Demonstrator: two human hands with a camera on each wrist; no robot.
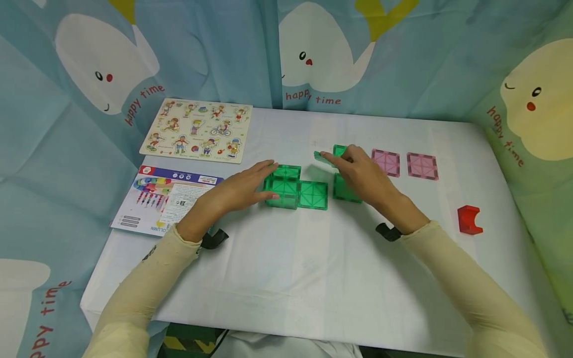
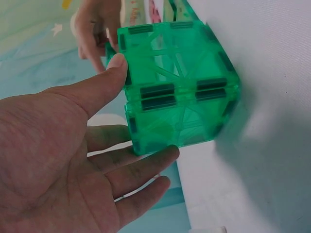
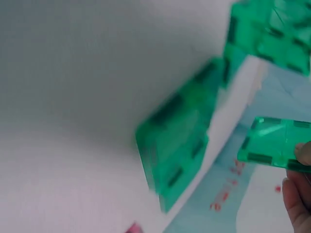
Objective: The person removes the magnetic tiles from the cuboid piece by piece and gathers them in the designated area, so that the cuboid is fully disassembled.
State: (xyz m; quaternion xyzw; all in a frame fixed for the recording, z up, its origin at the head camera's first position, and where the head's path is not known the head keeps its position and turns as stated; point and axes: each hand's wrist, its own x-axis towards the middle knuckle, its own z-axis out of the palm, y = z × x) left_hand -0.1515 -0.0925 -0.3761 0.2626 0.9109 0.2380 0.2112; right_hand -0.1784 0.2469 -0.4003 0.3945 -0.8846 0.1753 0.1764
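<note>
Picture board point(image 1: 197, 131) behind printed booklet point(image 1: 163, 200)

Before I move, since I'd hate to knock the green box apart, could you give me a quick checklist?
1. Left hand on the green box: ok, thumb and fingers touch it.
2. Right hand gripping its green tile: ok, pinched and off the table.
3. That held tile joined to the box: not ok, there is a gap between them.
4. Flat green tile beside the box: ok, it lies on the table at the box's right side.
5. Pink tiles out of the way: ok, they lie flat beyond the right hand, away from the box.
6. Firmness of the box's joints: cannot tell from the pictures.
</note>
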